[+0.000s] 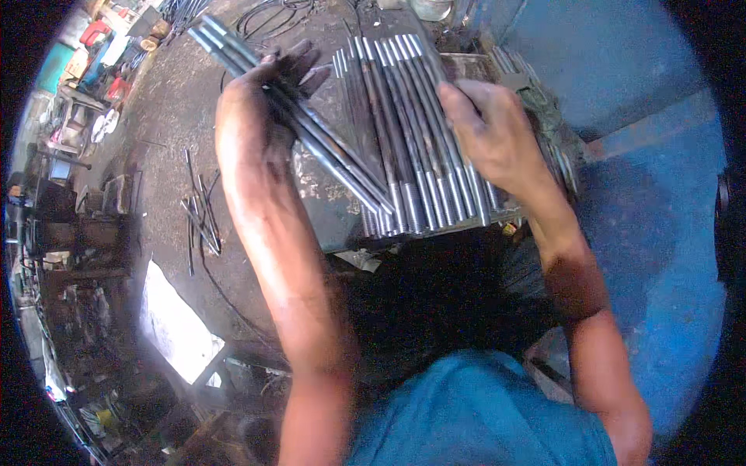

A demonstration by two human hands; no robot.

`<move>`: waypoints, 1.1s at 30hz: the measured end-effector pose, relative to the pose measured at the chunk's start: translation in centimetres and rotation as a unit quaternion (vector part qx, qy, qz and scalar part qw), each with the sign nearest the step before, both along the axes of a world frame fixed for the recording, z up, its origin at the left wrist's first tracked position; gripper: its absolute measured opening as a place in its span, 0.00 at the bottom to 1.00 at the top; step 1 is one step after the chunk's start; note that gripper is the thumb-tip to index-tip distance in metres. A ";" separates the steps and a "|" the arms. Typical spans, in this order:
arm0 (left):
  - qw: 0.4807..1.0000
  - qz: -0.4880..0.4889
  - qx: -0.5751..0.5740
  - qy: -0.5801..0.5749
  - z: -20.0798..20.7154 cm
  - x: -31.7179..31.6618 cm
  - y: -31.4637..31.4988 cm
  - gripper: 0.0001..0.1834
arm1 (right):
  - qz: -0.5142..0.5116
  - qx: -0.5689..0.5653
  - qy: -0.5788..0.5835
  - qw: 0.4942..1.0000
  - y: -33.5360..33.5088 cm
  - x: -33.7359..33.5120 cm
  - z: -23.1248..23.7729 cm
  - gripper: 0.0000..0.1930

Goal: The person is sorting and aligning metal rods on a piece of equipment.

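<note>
Several grey metal rods (pixel 330 155) with threaded ends lie slanted across the palm of my left hand (pixel 250 109), which is closed around them. Their lower ends reach over the left side of a row of similar rods (pixel 406 116). That row lies side by side on the worktop, threaded ends toward me. Over the right part of the row, my right hand (pixel 497 132) is closed with its fingers curled, gripping a rod (pixel 476 198) whose near end sticks out past its neighbours. The fingertips of this hand are partly hidden and slightly blurred.
Thin dark rods or wires (pixel 203 213) lie loose on the worktop (pixel 167 132) to the left. Coiled black cable (pixel 272 19) rests at the far side. A white sheet (pixel 175 326) is at the lower left. More rods (pixel 517 62) lie beyond my right hand, beside a blue panel (pixel 645 194).
</note>
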State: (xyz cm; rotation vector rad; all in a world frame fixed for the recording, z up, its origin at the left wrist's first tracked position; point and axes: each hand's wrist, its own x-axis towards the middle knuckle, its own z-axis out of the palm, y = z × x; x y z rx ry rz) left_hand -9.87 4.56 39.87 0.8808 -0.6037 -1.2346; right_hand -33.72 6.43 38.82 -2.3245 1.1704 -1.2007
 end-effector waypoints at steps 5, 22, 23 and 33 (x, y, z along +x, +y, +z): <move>0.995 0.054 -0.005 0.081 0.1 0.9 0.2 0.19 | -0.106 0.184 0.122 0.970 0.5 0.1 -1.0 0.18; 0.998 -0.047 -0.016 0.027 1.0 -0.7 0.5 0.18 | -0.048 0.114 0.290 0.949 -0.3 3.1 -2.1 0.18; 0.998 -0.047 -0.015 0.026 0.5 -0.5 0.3 0.18 | -0.049 0.115 0.290 0.949 -0.4 3.0 -2.1 0.18; 0.977 -0.142 -0.082 0.137 0.5 -3.2 -0.2 0.15 | 0.119 0.118 0.027 0.986 -3.2 3.1 -0.6 0.23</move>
